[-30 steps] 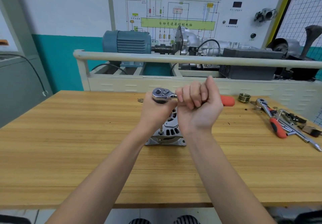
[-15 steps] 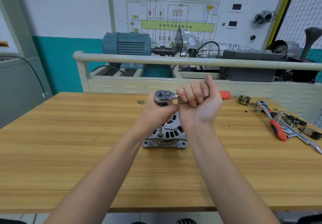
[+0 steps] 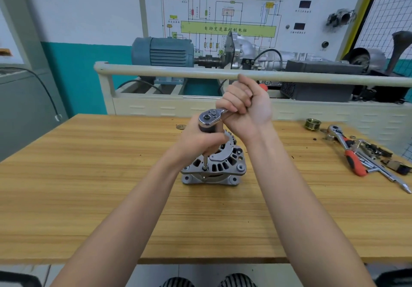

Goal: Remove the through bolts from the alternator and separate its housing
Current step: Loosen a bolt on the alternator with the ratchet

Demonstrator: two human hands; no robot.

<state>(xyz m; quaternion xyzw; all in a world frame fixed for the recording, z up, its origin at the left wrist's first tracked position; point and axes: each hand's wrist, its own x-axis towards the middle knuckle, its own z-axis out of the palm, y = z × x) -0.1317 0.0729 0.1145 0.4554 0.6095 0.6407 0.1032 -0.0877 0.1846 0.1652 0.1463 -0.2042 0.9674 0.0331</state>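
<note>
Left hand [image 3: 196,140] clasped round the extension [image 3: 205,159] just under the ratchet [image 3: 210,117] head, steadying it upright. Socket tip seated on a through bolt [image 3: 204,168] at the near-left rim of the alternator [image 3: 215,168], standing mid-table [image 3: 89,175]. Right hand [image 3: 246,106] clenched on the ratchet handle, angled up and away, red end just visible. Step in hand, by judgement: loosening one through bolt; housing not yet parted. Next move likely calling for a handle sweep with the extension kept vertical. Far right, lying apart: pulley [image 3: 312,124], spare ratchet [image 3: 346,150].
</note>
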